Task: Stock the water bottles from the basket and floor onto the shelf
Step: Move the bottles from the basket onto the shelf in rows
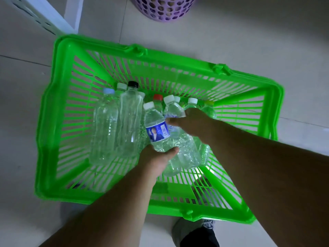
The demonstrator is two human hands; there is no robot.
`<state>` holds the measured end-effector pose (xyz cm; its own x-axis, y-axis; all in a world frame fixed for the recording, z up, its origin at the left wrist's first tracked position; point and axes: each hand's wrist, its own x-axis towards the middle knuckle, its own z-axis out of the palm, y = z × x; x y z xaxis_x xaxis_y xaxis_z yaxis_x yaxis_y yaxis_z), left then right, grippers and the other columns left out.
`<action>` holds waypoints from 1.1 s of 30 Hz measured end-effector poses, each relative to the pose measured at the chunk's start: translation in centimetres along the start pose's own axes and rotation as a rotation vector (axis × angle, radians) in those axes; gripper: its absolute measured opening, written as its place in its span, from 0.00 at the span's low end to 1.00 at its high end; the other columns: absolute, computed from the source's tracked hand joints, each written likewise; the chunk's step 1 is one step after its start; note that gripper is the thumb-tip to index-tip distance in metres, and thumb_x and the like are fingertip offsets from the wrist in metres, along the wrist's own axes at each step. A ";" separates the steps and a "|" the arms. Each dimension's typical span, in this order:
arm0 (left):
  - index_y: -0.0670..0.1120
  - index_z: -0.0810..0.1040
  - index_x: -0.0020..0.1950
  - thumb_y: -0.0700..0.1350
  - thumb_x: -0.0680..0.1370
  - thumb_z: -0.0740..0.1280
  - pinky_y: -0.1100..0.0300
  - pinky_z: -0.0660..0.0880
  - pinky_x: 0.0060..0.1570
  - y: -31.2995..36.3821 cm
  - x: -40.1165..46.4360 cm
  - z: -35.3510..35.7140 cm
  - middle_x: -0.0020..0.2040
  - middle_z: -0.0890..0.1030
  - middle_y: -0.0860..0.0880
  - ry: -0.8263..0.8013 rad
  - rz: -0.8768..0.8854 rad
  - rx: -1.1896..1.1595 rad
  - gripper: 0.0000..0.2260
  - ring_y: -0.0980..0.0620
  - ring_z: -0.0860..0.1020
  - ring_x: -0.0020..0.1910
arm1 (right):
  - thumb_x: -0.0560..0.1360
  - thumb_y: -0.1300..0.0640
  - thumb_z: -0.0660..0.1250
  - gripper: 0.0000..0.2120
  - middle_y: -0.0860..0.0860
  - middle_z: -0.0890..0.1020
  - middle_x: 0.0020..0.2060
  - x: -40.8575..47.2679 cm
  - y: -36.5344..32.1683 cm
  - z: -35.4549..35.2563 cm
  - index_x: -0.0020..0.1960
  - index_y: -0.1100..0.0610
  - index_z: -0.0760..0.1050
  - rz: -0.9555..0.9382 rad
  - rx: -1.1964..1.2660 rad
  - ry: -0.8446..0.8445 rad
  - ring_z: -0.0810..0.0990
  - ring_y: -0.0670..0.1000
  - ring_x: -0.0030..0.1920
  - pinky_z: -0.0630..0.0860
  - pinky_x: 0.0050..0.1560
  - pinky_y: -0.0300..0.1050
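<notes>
A bright green slatted basket (58, 97) sits on the tiled floor with several clear water bottles lying inside. My left hand (156, 157) grips the base of a small bottle with a blue label (156, 129) and a white cap, tilted up above the others. My right hand (192, 123) closes around the middle of a neighbouring white-capped clear bottle (173, 109). Two larger bottles lie at the left: one with a black cap (130, 120) and one with a pale blue cap (105, 125). A red-capped bottle (158, 98) lies behind, partly hidden.
A white shelf frame (58, 16) stands at the top left. A purple perforated bin (163, 8) is at the top centre. My grey shoe (187, 230) is just in front of the basket's near rim. Pale floor tiles surround the basket.
</notes>
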<state>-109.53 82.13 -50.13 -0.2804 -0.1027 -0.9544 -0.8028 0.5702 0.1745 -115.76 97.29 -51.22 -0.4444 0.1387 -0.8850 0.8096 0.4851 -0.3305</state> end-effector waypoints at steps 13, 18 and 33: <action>0.47 0.75 0.65 0.68 0.57 0.75 0.56 0.78 0.52 -0.1 -4.6 -5.1 0.62 0.80 0.50 0.020 0.141 -0.004 0.42 0.50 0.80 0.54 | 0.73 0.44 0.75 0.09 0.46 0.82 0.38 -6.6 -2.4 -1.0 0.45 0.47 0.78 -0.190 0.146 0.122 0.80 0.48 0.38 0.75 0.38 0.40; 0.53 0.78 0.55 0.63 0.59 0.75 0.52 0.78 0.55 1.2 -11.8 -10.7 0.53 0.84 0.52 0.018 0.287 -0.003 0.28 0.52 0.82 0.52 | 0.70 0.43 0.77 0.11 0.42 0.82 0.36 -14.4 -6.2 -2.9 0.39 0.46 0.76 -0.216 0.210 0.236 0.80 0.43 0.37 0.75 0.41 0.40; 0.54 0.76 0.42 0.50 0.71 0.76 0.71 0.69 0.35 4.8 -50.6 -31.7 0.36 0.81 0.57 0.081 0.719 0.069 0.09 0.66 0.78 0.36 | 0.68 0.37 0.75 0.19 0.45 0.86 0.41 -55.6 -24.6 -10.4 0.50 0.50 0.81 -0.414 0.313 0.490 0.85 0.45 0.45 0.79 0.48 0.45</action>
<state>-115.91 64.22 6.68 -0.7662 0.2584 -0.5884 -0.3714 0.5692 0.7336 -115.01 86.63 9.53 -0.8007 0.4046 -0.4418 0.5769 0.3216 -0.7509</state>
